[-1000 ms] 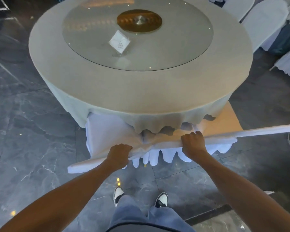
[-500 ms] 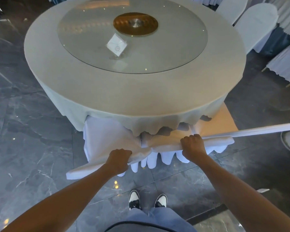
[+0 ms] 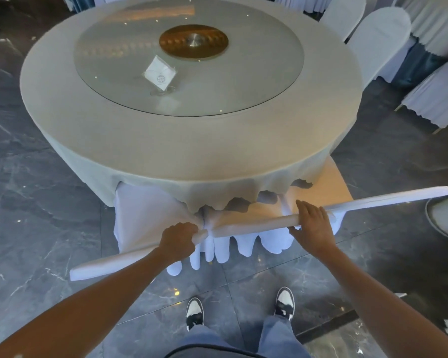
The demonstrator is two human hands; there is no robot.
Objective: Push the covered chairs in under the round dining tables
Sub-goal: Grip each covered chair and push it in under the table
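Two white-covered chairs stand side by side at the near edge of the round dining table (image 3: 192, 153), their seats under the hanging grey cloth. My left hand (image 3: 179, 240) is shut on the right end of the left chair's (image 3: 140, 215) back top. On the back top of the right chair (image 3: 378, 200) my right hand (image 3: 313, 223) lies with fingers stretched out over the rail and the thumb on the near side. Both chair backs sit close to the table's rim.
A glass turntable (image 3: 243, 86) with a gold hub and a small white card (image 3: 161, 74) sits on the table. More covered chairs (image 3: 380, 40) stand at the back right. Another white object (image 3: 445, 215) is at the right edge. My shoes (image 3: 194, 313) stand on dark marble floor.
My right hand's fingers have straightened from a curled grip to lying flat over the right chair's back. The left hand has slid right to the end of its chair back.
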